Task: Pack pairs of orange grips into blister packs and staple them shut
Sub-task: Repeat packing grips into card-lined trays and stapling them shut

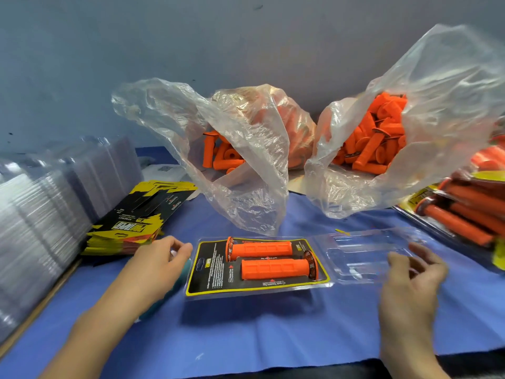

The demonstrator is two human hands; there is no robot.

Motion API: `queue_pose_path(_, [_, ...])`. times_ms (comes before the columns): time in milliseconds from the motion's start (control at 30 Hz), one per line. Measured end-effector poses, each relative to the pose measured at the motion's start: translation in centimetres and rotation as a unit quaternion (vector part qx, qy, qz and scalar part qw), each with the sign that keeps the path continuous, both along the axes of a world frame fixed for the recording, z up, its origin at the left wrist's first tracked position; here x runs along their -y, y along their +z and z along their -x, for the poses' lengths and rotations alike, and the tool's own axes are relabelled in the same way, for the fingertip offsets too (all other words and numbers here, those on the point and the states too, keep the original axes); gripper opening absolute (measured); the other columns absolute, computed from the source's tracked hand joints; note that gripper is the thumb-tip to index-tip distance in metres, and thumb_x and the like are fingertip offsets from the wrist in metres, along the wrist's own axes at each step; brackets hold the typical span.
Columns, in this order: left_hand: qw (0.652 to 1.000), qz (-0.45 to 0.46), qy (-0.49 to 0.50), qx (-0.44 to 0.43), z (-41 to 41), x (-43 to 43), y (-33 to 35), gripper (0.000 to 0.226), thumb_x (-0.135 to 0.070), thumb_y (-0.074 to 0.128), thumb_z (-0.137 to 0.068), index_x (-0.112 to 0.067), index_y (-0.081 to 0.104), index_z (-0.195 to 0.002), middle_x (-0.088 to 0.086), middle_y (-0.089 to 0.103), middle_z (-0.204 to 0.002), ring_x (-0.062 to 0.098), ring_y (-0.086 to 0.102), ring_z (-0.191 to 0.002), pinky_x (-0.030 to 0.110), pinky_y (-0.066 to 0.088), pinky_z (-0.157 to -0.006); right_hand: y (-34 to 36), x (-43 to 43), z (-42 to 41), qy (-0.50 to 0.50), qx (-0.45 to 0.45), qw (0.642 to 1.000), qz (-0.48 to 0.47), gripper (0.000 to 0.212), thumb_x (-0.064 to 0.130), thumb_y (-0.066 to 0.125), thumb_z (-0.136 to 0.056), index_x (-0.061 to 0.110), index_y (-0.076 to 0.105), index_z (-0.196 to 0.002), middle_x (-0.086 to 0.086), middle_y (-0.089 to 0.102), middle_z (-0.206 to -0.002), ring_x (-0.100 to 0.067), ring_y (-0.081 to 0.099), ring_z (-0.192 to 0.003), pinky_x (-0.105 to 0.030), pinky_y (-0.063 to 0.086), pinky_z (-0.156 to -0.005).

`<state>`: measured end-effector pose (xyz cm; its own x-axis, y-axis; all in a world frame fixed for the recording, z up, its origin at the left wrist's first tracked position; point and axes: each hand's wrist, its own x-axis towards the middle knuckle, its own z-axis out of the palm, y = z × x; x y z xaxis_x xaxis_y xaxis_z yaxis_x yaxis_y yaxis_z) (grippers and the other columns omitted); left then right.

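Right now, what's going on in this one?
A person is packing grips. Two orange grips lie on the card in an open blister pack. The right hand is at the clear lid, which lies flat; the left hand sits by the pack's left edge. Nothing is shut yet. Behind stand bags of loose grips.

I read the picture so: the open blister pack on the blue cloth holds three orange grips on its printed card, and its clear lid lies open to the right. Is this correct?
Not quite. The head view shows two orange grips, not three, on the printed card of the blister pack. The rest stands: its clear lid lies open to the right on the blue cloth.
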<state>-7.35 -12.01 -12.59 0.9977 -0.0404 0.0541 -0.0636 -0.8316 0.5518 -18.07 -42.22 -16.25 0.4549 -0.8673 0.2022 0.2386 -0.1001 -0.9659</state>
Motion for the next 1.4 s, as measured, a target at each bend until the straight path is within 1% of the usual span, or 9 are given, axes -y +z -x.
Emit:
queue_pose_path(100, [0.998, -0.043, -0.005, -0.040, 1.0, 0.6, 0.4, 0.028, -0.046, 0.046, -0.098, -0.023, 0.063, -0.093, 0.005, 0.070, -0.075, 0.029, 0.069, -0.065, 0.036, 0.055, -0.062, -0.8, 0.8, 0.8, -0.047, -0.050, 0.995, -0.070, 0.048, 0.017, 0.055, -0.097, 0.023, 0.037, -0.141, -0.011, 0.038, -0.145, -0.022, 0.049, -0.123, -0.026, 0.036, -0.088])
queue_pose_path(267, [0.996, -0.067, -0.005, -0.055, 1.0, 0.9, 0.4, 0.035, -0.035, 0.039, -0.102, -0.012, 0.063, -0.092, 0.005, 0.070, -0.065, 0.025, 0.067, -0.049, 0.032, 0.055, -0.054, -1.0, 2.0, 1.0, -0.085, -0.088, 0.988, -0.094, 0.061, 0.022, 0.057, -0.096, 0.019, 0.030, -0.150, -0.012, 0.031, -0.153, -0.025, 0.043, -0.133, -0.027, 0.031, -0.093])
queue_pose_path(433, [0.998, -0.003, 0.017, -0.060, 0.4, 0.9, 0.1, 0.036, -0.022, 0.041, -0.103, -0.005, 0.064, -0.081, 0.009, 0.068, -0.057, 0.030, 0.064, -0.045, 0.035, 0.054, -0.044, -1.0, 2.7, 1.1, -0.089, -0.078, 0.980, -0.162, 0.068, 0.025, 0.062, -0.093, 0.022, 0.028, -0.152, -0.012, 0.042, -0.145, -0.031, 0.058, -0.108, -0.049, 0.045, -0.100])
queue_pose_path(567, [0.996, -0.045, 0.009, -0.073, 0.0, 1.0, -0.3, 0.038, -0.026, 0.038, -0.104, -0.006, 0.063, -0.084, 0.006, 0.068, -0.054, 0.027, 0.065, -0.043, 0.032, 0.055, -0.043, -1.1, 2.4, 1.1, 0.009, 0.029, 0.958, -0.286, 0.046, 0.010, 0.052, -0.098, 0.009, 0.035, -0.141, -0.010, 0.054, -0.099, -0.021, 0.063, -0.082, -0.031, 0.060, -0.063])
queue_pose_path(667, [0.997, -0.042, -0.002, -0.068, -0.1, 1.0, -0.7, 0.030, -0.026, 0.040, -0.103, -0.010, 0.064, -0.092, 0.004, 0.067, -0.052, 0.026, 0.065, -0.042, 0.033, 0.056, -0.044, -1.4, 1.8, 0.9, 0.099, 0.021, 0.951, -0.292, 0.010, 0.011, 0.051, -0.100, 0.008, 0.050, -0.109, -0.014, 0.058, -0.098, -0.021, 0.066, -0.079, -0.026, 0.060, -0.058])
queue_pose_path(767, [0.998, -0.034, -0.014, -0.054, 0.0, 1.1, -1.0, 0.022, -0.024, 0.043, -0.102, -0.013, 0.062, -0.101, 0.006, 0.067, -0.053, 0.024, 0.065, -0.042, 0.034, 0.057, -0.049, -1.6, 1.3, 0.3, 0.115, 0.012, 0.956, -0.271, 0.042, 0.003, 0.051, -0.098, 0.014, 0.039, -0.137, -0.015, 0.058, -0.100, -0.018, 0.062, -0.074, -0.028, 0.057, -0.065])
queue_pose_path(1067, [0.990, -0.134, -0.045, -0.021, 0.5, 1.5, -1.0, 0.033, -0.029, 0.048, -0.102, -0.017, 0.054, -0.132, 0.008, 0.069, -0.109, 0.029, 0.065, -0.092, 0.038, 0.053, -0.082, -0.5, -0.9, 0.1, 0.074, 0.042, 0.996, -0.041, 0.050, 0.008, 0.055, -0.098, 0.047, 0.049, -0.130, 0.005, 0.054, -0.088, -0.006, 0.065, -0.064, -0.015, 0.055, -0.062])
queue_pose_path(1167, [0.991, -0.126, -0.044, -0.019, 0.3, 1.6, -1.2, 0.034, -0.029, 0.049, -0.102, -0.016, 0.054, -0.133, 0.007, 0.067, -0.118, 0.028, 0.062, -0.087, 0.036, 0.053, -0.079, -0.4, -2.2, 0.3, 0.075, 0.027, 0.989, 0.123, 0.049, 0.019, 0.061, -0.095, 0.062, 0.053, -0.117, 0.014, 0.059, -0.087, -0.008, 0.063, -0.072, -0.007, 0.046, -0.066])
queue_pose_path(1400, [0.988, 0.124, -0.058, -0.073, 0.4, 2.4, -2.8, 0.020, -0.014, 0.043, -0.102, -0.017, 0.062, -0.094, 0.005, 0.064, -0.059, 0.020, 0.062, -0.042, 0.024, 0.049, -0.047, -1.6, -3.1, -0.3, 0.113, -0.028, 0.866, 0.486, 0.031, 0.027, 0.051, -0.092, 0.035, 0.069, -0.116, 0.009, 0.057, -0.099, -0.013, 0.057, -0.084, -0.031, 0.043, -0.076])
